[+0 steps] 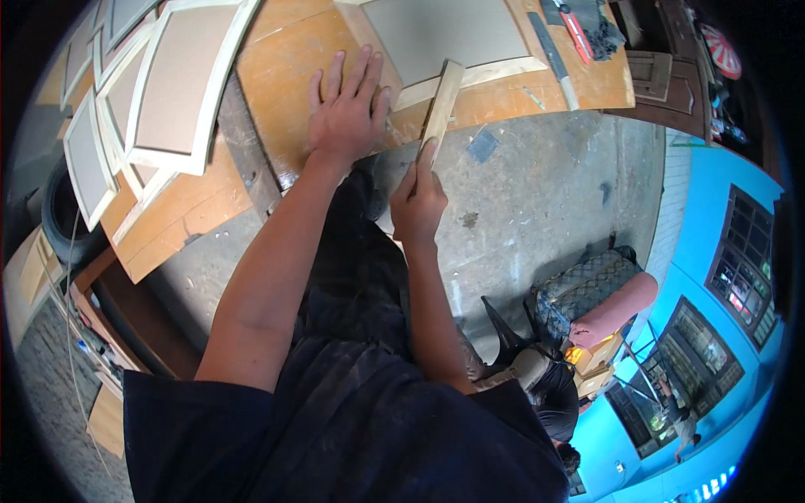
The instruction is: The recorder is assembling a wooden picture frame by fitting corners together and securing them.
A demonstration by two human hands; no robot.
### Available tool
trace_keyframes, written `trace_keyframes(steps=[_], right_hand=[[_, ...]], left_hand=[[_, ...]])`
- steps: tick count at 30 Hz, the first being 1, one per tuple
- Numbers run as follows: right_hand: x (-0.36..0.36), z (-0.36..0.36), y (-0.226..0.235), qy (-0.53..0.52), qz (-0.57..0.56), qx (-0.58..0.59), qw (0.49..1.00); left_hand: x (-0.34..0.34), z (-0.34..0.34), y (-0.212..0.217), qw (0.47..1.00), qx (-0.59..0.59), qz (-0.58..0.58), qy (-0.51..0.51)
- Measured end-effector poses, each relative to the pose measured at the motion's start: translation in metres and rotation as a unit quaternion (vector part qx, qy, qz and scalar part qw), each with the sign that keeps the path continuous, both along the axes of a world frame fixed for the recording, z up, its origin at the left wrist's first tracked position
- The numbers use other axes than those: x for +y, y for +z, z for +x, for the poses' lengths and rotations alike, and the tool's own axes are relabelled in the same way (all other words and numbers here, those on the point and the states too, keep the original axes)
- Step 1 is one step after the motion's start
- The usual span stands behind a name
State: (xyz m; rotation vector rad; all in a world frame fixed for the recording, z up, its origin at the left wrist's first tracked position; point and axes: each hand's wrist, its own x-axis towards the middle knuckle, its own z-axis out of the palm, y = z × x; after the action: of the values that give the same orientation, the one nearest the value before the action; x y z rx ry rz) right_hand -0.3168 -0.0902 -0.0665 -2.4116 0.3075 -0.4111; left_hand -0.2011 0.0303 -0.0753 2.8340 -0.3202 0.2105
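Observation:
My left hand [345, 113] lies flat on the orange-brown wooden table [277, 63], fingers spread, beside the left edge of a framed panel [444, 33]. That panel has a pale wood frame around a grey-beige centre. In my right hand [419, 201] is a flat strip of pale wood [443, 101], gripped near its lower end. The strip's far end overlaps the near rail of the framed panel; whether it presses on it I cannot tell.
A red-handled cutter [575, 32] and a long flat dark tool [549, 52] lie right of the panel. Several framed panels [180, 80] lean in a stack at left, near a tyre [63, 205]. A patterned bundle [579, 289] and a person in dark clothes [558, 394] are at lower right.

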Motion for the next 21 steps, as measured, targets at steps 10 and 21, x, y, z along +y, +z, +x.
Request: trace_keyframes(steps=[10,21], right_hand=[[-0.03,0.039,-0.005,-0.004,-0.059,0.01,0.998],[-0.045,0.074,0.001,-0.033,-0.026,-0.027,0.999]], left_hand=[[-0.004,0.009,0.005,1.0,-0.017,0.0,-0.005],[-0.004,0.005,-0.004,1.0,-0.007,-0.008,0.002]])
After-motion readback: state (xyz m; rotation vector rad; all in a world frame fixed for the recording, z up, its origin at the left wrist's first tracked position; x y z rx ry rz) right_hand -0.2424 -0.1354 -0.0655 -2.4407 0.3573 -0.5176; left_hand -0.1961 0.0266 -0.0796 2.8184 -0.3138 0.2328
